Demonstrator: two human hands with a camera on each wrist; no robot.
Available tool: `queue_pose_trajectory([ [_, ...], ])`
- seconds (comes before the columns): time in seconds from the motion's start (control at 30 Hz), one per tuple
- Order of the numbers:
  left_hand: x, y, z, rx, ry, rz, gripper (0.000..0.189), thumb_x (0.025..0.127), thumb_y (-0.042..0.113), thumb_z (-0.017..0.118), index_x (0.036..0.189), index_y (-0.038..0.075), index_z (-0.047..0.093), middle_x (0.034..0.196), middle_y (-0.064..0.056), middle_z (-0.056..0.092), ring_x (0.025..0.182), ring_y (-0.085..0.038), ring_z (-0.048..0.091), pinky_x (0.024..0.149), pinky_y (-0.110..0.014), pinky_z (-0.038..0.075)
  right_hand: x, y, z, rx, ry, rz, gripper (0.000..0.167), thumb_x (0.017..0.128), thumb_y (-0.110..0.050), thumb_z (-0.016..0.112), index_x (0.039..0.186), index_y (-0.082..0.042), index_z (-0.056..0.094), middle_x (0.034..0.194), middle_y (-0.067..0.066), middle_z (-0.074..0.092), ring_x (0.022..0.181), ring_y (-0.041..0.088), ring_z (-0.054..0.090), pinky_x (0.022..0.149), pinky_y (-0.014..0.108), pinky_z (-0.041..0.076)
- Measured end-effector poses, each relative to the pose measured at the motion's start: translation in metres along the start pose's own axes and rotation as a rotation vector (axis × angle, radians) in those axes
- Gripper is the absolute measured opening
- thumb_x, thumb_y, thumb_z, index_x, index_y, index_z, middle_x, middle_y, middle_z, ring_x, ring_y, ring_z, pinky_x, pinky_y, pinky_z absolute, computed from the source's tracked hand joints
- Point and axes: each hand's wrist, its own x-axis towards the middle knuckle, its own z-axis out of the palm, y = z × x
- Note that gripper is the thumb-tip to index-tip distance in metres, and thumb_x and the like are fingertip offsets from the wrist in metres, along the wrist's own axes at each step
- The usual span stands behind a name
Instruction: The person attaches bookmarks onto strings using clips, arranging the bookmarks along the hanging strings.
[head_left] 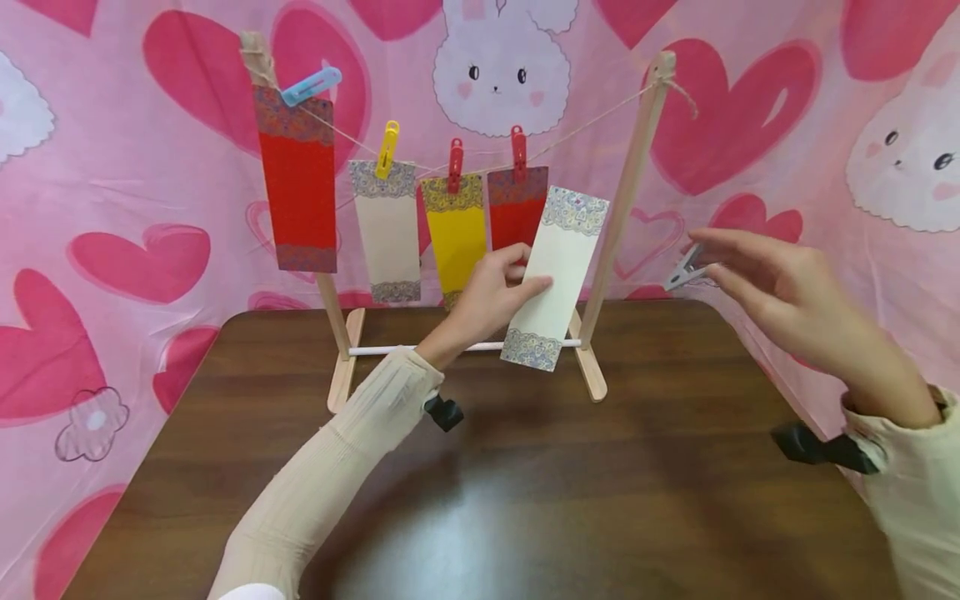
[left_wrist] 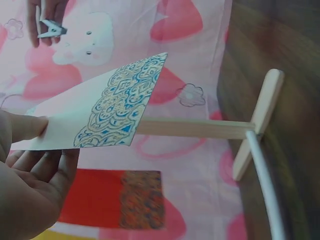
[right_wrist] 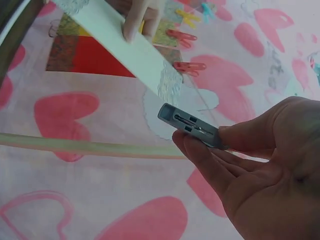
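Observation:
My left hand [head_left: 491,287] pinches a white card [head_left: 564,267] by its left edge, thumb on the front and fingers behind. Blue-and-gold lace print bands both ends of this card, which tilts in front of the rack's right post. Off to the right, my right hand [head_left: 787,292] holds a grey clothespin [head_left: 684,271] between thumb and fingertips. In the right wrist view the clothespin [right_wrist: 192,125] points toward the card's top end. Behind the left hand, a yellow card [head_left: 454,237] and a smaller red card [head_left: 516,200] hang from the string, each under a red clothespin.
A wooden rack [head_left: 633,183] with a string [head_left: 585,127] between its posts stands at the table's back. A large red card [head_left: 302,183] hangs at left by a blue clothespin [head_left: 311,86], beside a beige card [head_left: 390,233] under a yellow clothespin [head_left: 387,150]. Behind hangs a pink cloth [head_left: 135,200].

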Motion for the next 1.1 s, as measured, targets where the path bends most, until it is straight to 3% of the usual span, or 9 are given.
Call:
queue_pose_trajectory([
  [0.13,0.015,0.008,0.006,-0.023,-0.008,0.028,0.022,0.092,0.011,0.071,0.109,-0.001,0.063,0.1,-0.014,0.073,0.083,-0.019,0.073,0.07,-0.031,0.06,0.014,-0.003,-0.006,0.002,-0.006,-0.035,0.05,0.087,0.013,0.067,0.133,-0.006,0.062,0.108,-0.008,0.07,0.093,-0.004,0.066,0.083,0.006,0.047],
  [0.27,0.025,0.014,0.011,-0.053,-0.003,0.024,0.021,0.092,0.01,0.071,0.108,-0.002,0.063,0.098,-0.016,0.074,0.082,-0.02,0.074,0.07,-0.031,0.06,0.032,-0.005,-0.013,-0.009,-0.006,-0.052,0.043,0.09,0.008,0.066,0.13,-0.006,0.064,0.107,-0.005,0.07,0.087,-0.001,0.065,0.075,0.007,0.049],
  [0.43,0.037,0.016,0.017,-0.143,0.016,0.014,0.019,0.093,0.006,0.069,0.108,-0.004,0.062,0.097,-0.019,0.074,0.082,-0.023,0.073,0.071,-0.034,0.06,0.058,-0.011,-0.022,-0.079,0.069,-0.043,0.037,0.092,-0.002,0.069,0.128,-0.012,0.067,0.104,-0.014,0.069,0.084,0.002,0.062,0.061,0.012,0.041],
  [0.57,0.044,0.017,0.019,-0.236,0.042,0.016,0.021,0.094,0.006,0.067,0.112,-0.005,0.061,0.102,-0.021,0.073,0.087,-0.025,0.073,0.074,-0.036,0.06,0.079,-0.019,-0.026,-0.17,0.092,-0.077,0.033,0.092,-0.007,0.071,0.124,-0.014,0.07,0.104,-0.005,0.073,0.079,-0.001,0.06,0.052,0.017,0.035],
  [0.67,0.047,0.018,0.02,-0.28,0.057,0.025,0.024,0.096,0.006,0.066,0.116,-0.005,0.061,0.107,-0.022,0.072,0.092,-0.027,0.073,0.076,-0.037,0.06,0.097,-0.027,-0.025,-0.22,0.09,-0.115,0.029,0.092,-0.011,0.071,0.121,-0.011,0.072,0.104,0.004,0.074,0.081,-0.005,0.057,0.061,0.015,0.041],
  [0.83,0.054,0.02,0.02,-0.308,0.085,0.045,0.024,0.096,0.006,0.064,0.118,-0.005,0.06,0.108,-0.022,0.072,0.093,-0.028,0.073,0.078,-0.037,0.06,0.129,-0.038,-0.023,-0.233,0.142,-0.168,0.021,0.093,-0.013,0.07,0.112,-0.005,0.076,0.103,0.007,0.075,0.089,-0.014,0.057,0.085,0.01,0.045],
  [0.97,0.059,0.023,0.022,-0.346,0.107,0.058,0.022,0.096,0.004,0.064,0.116,-0.005,0.061,0.105,-0.022,0.072,0.089,-0.026,0.072,0.079,-0.038,0.06,0.154,-0.042,-0.023,-0.226,0.179,-0.168,0.018,0.093,-0.014,0.07,0.106,-0.003,0.077,0.1,0.009,0.075,0.087,-0.014,0.059,0.085,0.011,0.046],
  [1.1,0.062,0.025,0.024,-0.368,0.115,0.075,0.02,0.096,0.003,0.063,0.115,-0.005,0.061,0.105,-0.023,0.071,0.087,-0.024,0.07,0.078,-0.038,0.06,0.176,-0.041,-0.023,-0.228,0.174,-0.08,0.023,0.095,-0.02,0.068,0.11,-0.005,0.076,0.106,0.009,0.074,0.091,-0.005,0.063,0.082,0.012,0.048],
])
